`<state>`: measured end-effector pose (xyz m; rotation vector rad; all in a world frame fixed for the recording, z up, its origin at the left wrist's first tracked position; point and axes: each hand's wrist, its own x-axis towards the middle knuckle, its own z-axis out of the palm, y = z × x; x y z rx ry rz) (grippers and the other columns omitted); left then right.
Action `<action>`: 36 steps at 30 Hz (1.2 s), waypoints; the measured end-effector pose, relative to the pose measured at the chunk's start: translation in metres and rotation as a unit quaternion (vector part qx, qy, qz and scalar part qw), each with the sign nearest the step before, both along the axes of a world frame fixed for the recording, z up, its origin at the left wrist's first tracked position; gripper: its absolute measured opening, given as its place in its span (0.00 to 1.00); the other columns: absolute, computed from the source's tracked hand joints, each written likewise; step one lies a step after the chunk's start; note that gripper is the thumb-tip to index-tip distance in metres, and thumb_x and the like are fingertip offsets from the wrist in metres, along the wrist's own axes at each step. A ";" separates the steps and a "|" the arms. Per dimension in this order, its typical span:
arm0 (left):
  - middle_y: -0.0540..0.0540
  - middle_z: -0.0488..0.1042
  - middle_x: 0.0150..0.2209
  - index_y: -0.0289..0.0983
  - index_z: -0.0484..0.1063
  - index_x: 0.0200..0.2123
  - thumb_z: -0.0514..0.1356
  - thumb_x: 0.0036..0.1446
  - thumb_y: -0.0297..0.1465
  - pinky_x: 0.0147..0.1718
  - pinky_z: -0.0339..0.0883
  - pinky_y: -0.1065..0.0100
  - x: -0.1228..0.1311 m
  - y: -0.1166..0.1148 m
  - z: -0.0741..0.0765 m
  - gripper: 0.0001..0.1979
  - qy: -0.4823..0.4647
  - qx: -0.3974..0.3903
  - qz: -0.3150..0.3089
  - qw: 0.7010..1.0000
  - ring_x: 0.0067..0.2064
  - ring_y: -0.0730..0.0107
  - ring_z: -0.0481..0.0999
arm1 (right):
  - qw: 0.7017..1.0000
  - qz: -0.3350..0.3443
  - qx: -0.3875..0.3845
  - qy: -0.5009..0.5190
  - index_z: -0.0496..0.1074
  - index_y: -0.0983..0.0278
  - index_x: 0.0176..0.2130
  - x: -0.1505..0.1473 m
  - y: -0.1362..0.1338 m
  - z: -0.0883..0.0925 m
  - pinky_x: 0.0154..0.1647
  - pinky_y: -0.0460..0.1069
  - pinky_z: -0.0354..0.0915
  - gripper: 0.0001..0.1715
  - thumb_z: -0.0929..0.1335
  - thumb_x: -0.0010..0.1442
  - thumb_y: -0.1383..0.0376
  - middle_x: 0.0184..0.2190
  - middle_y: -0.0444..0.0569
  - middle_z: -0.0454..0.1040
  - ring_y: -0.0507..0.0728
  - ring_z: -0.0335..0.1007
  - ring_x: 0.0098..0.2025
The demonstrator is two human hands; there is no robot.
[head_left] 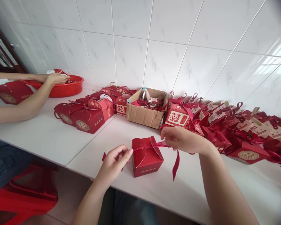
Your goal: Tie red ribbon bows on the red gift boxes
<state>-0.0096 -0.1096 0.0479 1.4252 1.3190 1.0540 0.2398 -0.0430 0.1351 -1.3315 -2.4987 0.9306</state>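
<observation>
A small red gift box stands upright on the white table before me, its curved top flaps folded together. Dark red ribbon runs through the top of the box and out to both sides. On the box's left, my left hand pinches one end of the ribbon between thumb and fingers. My right hand grips the other end at the upper right, and a loose tail hangs below it. The ribbon is drawn across the top between both hands.
Beyond the box sits an open cardboard carton holding red pieces. Many finished-looking red boxes line the wall at right, more red boxes stand at left. A co-worker's hands reach into a red basin. A red stool is lower left.
</observation>
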 end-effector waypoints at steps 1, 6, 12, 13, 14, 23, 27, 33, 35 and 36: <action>0.54 0.58 0.21 0.38 0.60 0.25 0.55 0.58 0.48 0.22 0.48 0.72 -0.002 0.001 0.000 0.20 0.004 0.002 0.001 1.000 0.23 0.75 0.55 | 1.000 0.000 -0.007 0.003 0.66 0.62 0.36 0.004 0.001 0.001 0.24 0.44 0.61 0.06 0.62 0.61 0.62 0.27 0.43 0.70 0.51 0.68 0.27; 0.54 0.55 0.23 0.38 0.58 0.24 0.56 0.59 0.45 0.25 0.50 0.72 -0.004 0.007 -0.003 0.19 0.046 0.058 0.002 0.997 0.26 0.74 0.55 | 0.999 -0.010 -0.024 -0.024 0.67 0.62 0.34 0.016 0.011 -0.005 0.24 0.44 0.62 0.05 0.62 0.58 0.64 0.30 0.45 0.72 0.51 0.69 0.28; 0.53 0.57 0.25 0.38 0.60 0.26 0.56 0.59 0.44 0.27 0.52 0.71 0.001 0.014 -0.011 0.17 0.076 0.062 -0.019 0.995 0.28 0.72 0.58 | 0.993 -0.003 -0.055 -0.102 0.70 0.64 0.31 0.011 0.024 -0.014 0.25 0.45 0.61 0.05 0.64 0.51 0.69 0.31 0.47 0.75 0.52 0.69 0.28; 0.53 0.57 0.25 0.38 0.61 0.26 0.55 0.59 0.45 0.28 0.52 0.71 0.001 0.014 -0.012 0.18 0.080 0.058 -0.023 0.995 0.28 0.72 0.58 | 0.991 0.003 -0.063 -0.120 0.70 0.64 0.29 0.010 0.025 -0.015 0.25 0.45 0.61 0.05 0.64 0.51 0.69 0.29 0.47 0.74 0.52 0.68 0.27; 0.53 0.57 0.25 0.38 0.61 0.25 0.55 0.59 0.45 0.28 0.52 0.71 0.000 0.014 -0.012 0.18 0.085 0.052 -0.025 0.995 0.28 0.72 0.58 | 0.988 0.008 -0.071 -0.137 0.69 0.65 0.27 0.009 0.026 -0.015 0.25 0.46 0.60 0.05 0.64 0.52 0.69 0.27 0.47 0.73 0.52 0.68 0.26; 0.53 0.55 0.20 0.36 0.61 0.18 0.64 0.50 0.45 0.23 0.49 0.72 -0.066 0.011 -0.006 0.23 -0.027 -0.008 -0.002 1.000 0.24 0.74 0.54 | 0.992 0.015 -0.111 0.051 0.67 0.63 0.46 0.046 0.014 0.009 0.20 0.42 0.55 0.14 0.66 0.60 0.62 0.22 0.42 0.70 0.47 0.61 0.21; 0.48 0.73 0.27 0.39 0.76 0.21 0.70 0.41 0.40 0.31 0.66 0.69 -0.087 0.017 0.003 0.12 -0.278 0.039 0.031 0.959 0.30 0.68 0.70 | 0.951 0.040 -0.140 0.274 0.69 0.65 0.45 0.050 0.010 0.014 0.15 0.40 0.53 0.14 0.67 0.61 0.60 0.25 0.45 0.74 0.44 0.57 0.16; 0.50 0.76 0.28 0.38 0.75 0.22 0.67 0.46 0.32 0.42 0.69 0.62 -0.051 0.024 0.053 0.06 -0.454 0.099 0.033 0.885 0.36 0.66 0.73 | 0.917 0.099 -0.147 0.357 0.74 0.64 0.45 0.039 0.015 0.006 0.43 0.51 0.71 0.14 0.70 0.58 0.64 0.40 0.51 0.77 0.54 0.75 0.39; 0.52 0.72 0.23 0.37 0.73 0.20 0.69 0.45 0.33 0.36 0.69 0.66 -0.038 0.028 0.072 0.09 -0.481 0.103 0.008 0.870 0.31 0.70 0.70 | 0.921 0.085 -0.127 0.358 0.76 0.65 0.42 0.038 0.017 0.004 0.39 0.49 0.71 0.12 0.71 0.56 0.64 0.36 0.50 0.78 0.53 0.75 0.36; 0.53 0.71 0.22 0.37 0.73 0.19 0.69 0.45 0.33 0.34 0.69 0.67 -0.033 0.030 0.079 0.10 -0.483 0.100 -0.012 0.870 0.29 0.72 0.70 | 0.920 0.075 -0.118 0.365 0.76 0.65 0.39 0.037 0.017 0.004 0.36 0.49 0.72 0.11 0.72 0.55 0.63 0.33 0.49 0.78 0.52 0.75 0.33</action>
